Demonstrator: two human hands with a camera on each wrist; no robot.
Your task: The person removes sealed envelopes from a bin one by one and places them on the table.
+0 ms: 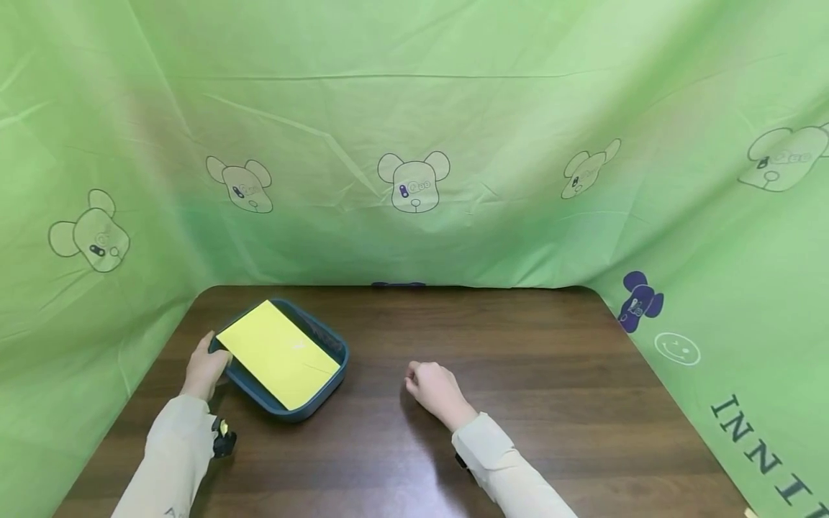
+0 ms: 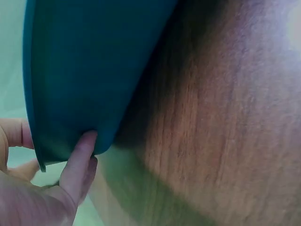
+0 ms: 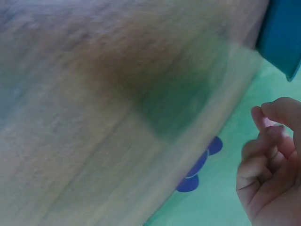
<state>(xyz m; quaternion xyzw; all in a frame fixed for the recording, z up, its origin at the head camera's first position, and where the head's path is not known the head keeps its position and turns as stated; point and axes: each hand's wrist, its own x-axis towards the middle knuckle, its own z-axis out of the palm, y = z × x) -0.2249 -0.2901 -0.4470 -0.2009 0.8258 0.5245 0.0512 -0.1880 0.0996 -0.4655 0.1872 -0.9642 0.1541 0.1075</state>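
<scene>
A dark blue plastic bin [image 1: 316, 408] with rounded corners is at the left of the table. Across its top lies a yellow rectangular sheet [image 1: 280, 356], one corner reaching the left rim. My left hand [image 1: 206, 368] grips the bin's left corner, the rim between its thumb and fingers. In the left wrist view, fingertips [image 2: 89, 139] press the outer wall of the bin [image 2: 94, 70]. My right hand [image 1: 437, 388] hovers over the middle of the table, right of the bin, fingers loosely curled and holding nothing. The right wrist view shows that hand [image 3: 273, 165] with thumb near the index finger.
The brown wood-grain table [image 1: 518, 360] has rounded far corners. A green curtain [image 1: 492, 244] printed with bear heads hangs round its back and sides. Inside the bin, a dark patch [image 1: 322, 332] shows beside the yellow sheet, mostly covered by it.
</scene>
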